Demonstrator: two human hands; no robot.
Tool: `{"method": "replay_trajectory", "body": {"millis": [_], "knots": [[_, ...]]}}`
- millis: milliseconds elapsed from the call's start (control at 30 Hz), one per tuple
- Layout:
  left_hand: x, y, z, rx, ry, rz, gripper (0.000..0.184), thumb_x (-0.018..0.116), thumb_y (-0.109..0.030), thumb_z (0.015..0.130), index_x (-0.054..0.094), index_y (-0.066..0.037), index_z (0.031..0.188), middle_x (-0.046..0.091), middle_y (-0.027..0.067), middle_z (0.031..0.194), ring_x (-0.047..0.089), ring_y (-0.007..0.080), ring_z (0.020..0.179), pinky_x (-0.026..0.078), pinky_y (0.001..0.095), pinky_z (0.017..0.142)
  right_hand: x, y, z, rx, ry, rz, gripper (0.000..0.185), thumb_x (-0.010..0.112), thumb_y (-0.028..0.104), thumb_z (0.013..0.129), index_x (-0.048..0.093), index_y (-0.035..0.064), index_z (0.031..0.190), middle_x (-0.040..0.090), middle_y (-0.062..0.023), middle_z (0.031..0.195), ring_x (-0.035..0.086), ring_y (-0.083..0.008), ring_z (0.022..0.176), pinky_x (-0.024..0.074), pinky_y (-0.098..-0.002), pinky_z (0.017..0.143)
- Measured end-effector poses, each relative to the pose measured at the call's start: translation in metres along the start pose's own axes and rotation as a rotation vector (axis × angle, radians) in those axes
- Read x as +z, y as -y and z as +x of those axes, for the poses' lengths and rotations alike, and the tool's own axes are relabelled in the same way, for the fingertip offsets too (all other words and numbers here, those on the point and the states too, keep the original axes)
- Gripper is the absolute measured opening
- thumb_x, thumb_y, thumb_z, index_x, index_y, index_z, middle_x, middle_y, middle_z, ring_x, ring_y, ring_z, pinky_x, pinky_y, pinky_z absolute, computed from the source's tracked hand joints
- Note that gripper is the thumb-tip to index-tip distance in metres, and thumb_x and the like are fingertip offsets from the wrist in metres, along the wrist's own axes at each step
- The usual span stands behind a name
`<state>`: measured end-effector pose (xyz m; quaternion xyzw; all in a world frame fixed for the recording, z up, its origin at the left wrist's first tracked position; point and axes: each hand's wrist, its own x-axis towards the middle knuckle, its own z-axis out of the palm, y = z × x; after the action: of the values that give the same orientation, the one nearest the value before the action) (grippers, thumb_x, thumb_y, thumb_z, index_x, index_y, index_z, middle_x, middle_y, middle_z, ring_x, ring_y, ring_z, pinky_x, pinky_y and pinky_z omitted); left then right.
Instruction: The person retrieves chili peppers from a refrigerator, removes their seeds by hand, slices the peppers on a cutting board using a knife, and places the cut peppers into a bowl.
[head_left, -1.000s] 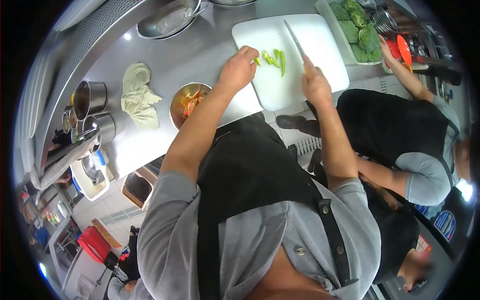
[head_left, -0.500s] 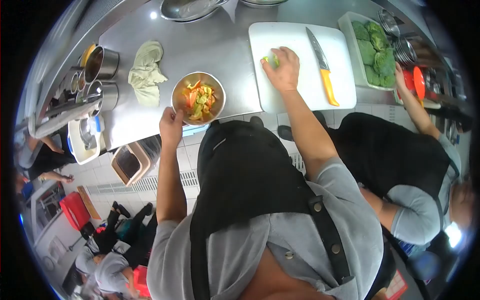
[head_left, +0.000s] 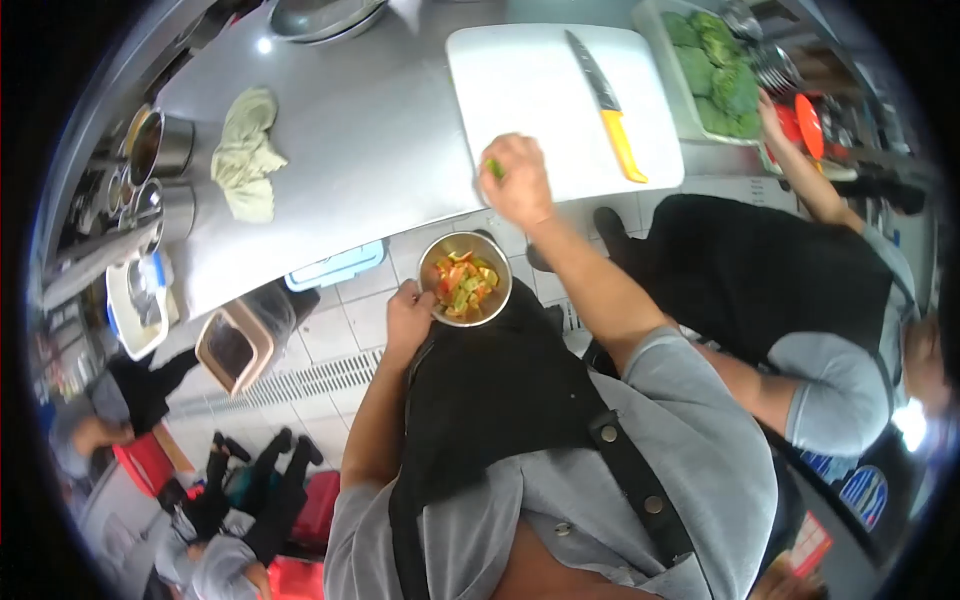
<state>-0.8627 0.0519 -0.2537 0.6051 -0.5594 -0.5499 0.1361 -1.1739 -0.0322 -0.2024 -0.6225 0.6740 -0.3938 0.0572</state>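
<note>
My left hand (head_left: pixel 409 316) grips the rim of a round metal bowl (head_left: pixel 438 246) off the counter, close to my apron. Cut orange and green vegetable pieces (head_left: pixel 466 284) lie in the bowl. Over the near left corner of the white cutting board (head_left: pixel 530 90), my right hand (head_left: pixel 517 178) is closed around green pepper pieces (head_left: pixel 494 168), which show between the fingers. A knife (head_left: pixel 613 118) with a yellow handle lies on the board, to the right of my right hand and touched by neither hand.
Broccoli (head_left: pixel 733 86) fills a plastic container (head_left: pixel 652 48) right of the board, beside a co-worker (head_left: pixel 780 250). A crumpled cloth (head_left: pixel 245 155) and metal pots (head_left: pixel 165 147) are at the left. A bin (head_left: pixel 232 345) stands on the floor.
My left hand has lifted the bowl off the counter and brought it toward my body. The knife was laid down. My right hand has gathered the green pieces and moved to the board's near edge.
</note>
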Motion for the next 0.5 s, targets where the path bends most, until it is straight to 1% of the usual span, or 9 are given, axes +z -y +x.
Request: {"method": "replay_trajectory", "body": {"millis": [100, 200, 300, 333, 367, 400, 433, 467, 500], "knots": [[0.028, -0.017, 0.027, 0.006, 0.122, -0.068, 0.02, 0.065, -0.01, 0.097, 0.057, 0.002, 0.083, 0.065, 0.0119, 0.074, 0.07, 0.0182, 0.068, 0.059, 0.0345, 0.059, 0.004, 0.051, -0.054, -0.024, 0.001, 0.072, 0.013, 0.074, 0.007, 0.079, 0.069, 0.0092, 0.09, 0.067, -0.011, 0.103, 0.062, -0.0378, 0.1, 0.0495, -0.0506, 0.095], [0.029, -0.011, 0.036, 0.039, 0.134, -0.163, 0.015, 0.064, -0.009, 0.098, 0.06, 0.002, 0.087, 0.067, 0.0121, 0.078, 0.073, 0.0206, 0.069, 0.061, 0.0349, 0.06, 0.003, 0.094, -0.111, -0.01, 0.191, 0.135, 0.025, 0.078, 0.01, 0.082, 0.073, 0.0107, 0.106, 0.071, -0.0121, 0.115, 0.065, -0.0379, 0.112, 0.0498, -0.0496, 0.109], [-0.004, -0.007, 0.015, 0.1, 0.139, -0.091, 0.014, 0.065, -0.008, 0.097, 0.061, 0.001, 0.087, 0.067, 0.0107, 0.078, 0.074, 0.0202, 0.07, 0.06, 0.0351, 0.06, -0.006, 0.11, -0.121, -0.008, 0.153, 0.281, 0.032, 0.079, 0.012, 0.084, 0.073, 0.0098, 0.116, 0.072, -0.0124, 0.122, 0.066, -0.0373, 0.119, 0.0488, -0.0462, 0.113], [-0.017, -0.005, 0.006, 0.065, 0.14, -0.204, 0.012, 0.066, -0.008, 0.097, 0.062, 0.001, 0.088, 0.067, 0.0089, 0.078, 0.071, 0.0195, 0.067, 0.058, 0.0342, 0.06, -0.007, 0.102, -0.126, 0.182, 0.129, 0.339, 0.035, 0.078, 0.012, 0.088, 0.074, 0.0083, 0.122, 0.073, -0.0128, 0.126, 0.066, -0.0348, 0.123, 0.0514, -0.044, 0.11], [-0.039, -0.006, -0.006, 0.055, 0.117, -0.201, 0.013, 0.066, -0.008, 0.096, 0.062, 0.001, 0.088, 0.067, 0.0102, 0.078, 0.072, 0.0195, 0.068, 0.058, 0.035, 0.06, -0.035, 0.101, -0.1, 0.127, 0.077, 0.063, 0.035, 0.077, 0.012, 0.091, 0.073, 0.0072, 0.126, 0.072, -0.0141, 0.129, 0.067, -0.032, 0.124, 0.0529, -0.0432, 0.107], [-0.062, -0.015, -0.017, 0.047, 0.103, -0.194, 0.013, 0.066, -0.008, 0.096, 0.061, 0.002, 0.088, 0.068, 0.0116, 0.077, 0.072, 0.0195, 0.068, 0.059, 0.0357, 0.061, -0.043, 0.09, -0.082, 0.285, -0.075, 0.225, 0.039, 0.076, 0.012, 0.092, 0.071, 0.007, 0.13, 0.07, -0.0167, 0.132, 0.066, -0.0319, 0.125, 0.0535, -0.0432, 0.106], [-0.071, -0.025, -0.024, 0.055, 0.101, -0.184, 0.014, 0.066, -0.008, 0.095, 0.06, 0.003, 0.088, 0.068, 0.013, 0.077, 0.072, 0.0194, 0.068, 0.059, 0.0364, 0.061, -0.064, 0.05, -0.058, 0.245, -0.151, -0.051, 0.043, 0.076, 0.012, 0.091, 0.069, 0.0067, 0.133, 0.069, -0.0186, 0.133, 0.064, -0.0356, 0.126, 0.0509, -0.0446, 0.108], [-0.084, -0.01, -0.02, 0.139, 0.061, -0.226, 0.007, 0.066, -0.006, 0.095, 0.065, -0.001, 0.09, 0.068, 0.0077, 0.082, 0.068, 0.0153, 0.069, 0.057, 0.0311, 0.061, -0.077, 0.02, -0.039, 0.227, -0.234, -0.258, 0.045, 0.074, 0.012, 0.091, 0.068, 0.0061, 0.136, 0.068, -0.0198, 0.133, 0.063, -0.0396, 0.127, 0.0488, -0.0474, 0.11], [-0.098, -0.013, -0.015, 0.108, 0.051, -0.263, 0.007, 0.064, -0.005, 0.095, 0.066, -0.002, 0.09, 0.069, 0.0076, 0.083, 0.068, 0.0149, 0.07, 0.058, 0.031, 0.061, -0.085, -0.026, -0.025, 0.251, -0.267, -0.429, 0.053, 0.077, 0.014, 0.087, 0.065, 0.0035, 0.138, 0.064, -0.021, 0.14, 0.058, -0.0437, 0.13, 0.046, -0.0528, 0.114]]}}
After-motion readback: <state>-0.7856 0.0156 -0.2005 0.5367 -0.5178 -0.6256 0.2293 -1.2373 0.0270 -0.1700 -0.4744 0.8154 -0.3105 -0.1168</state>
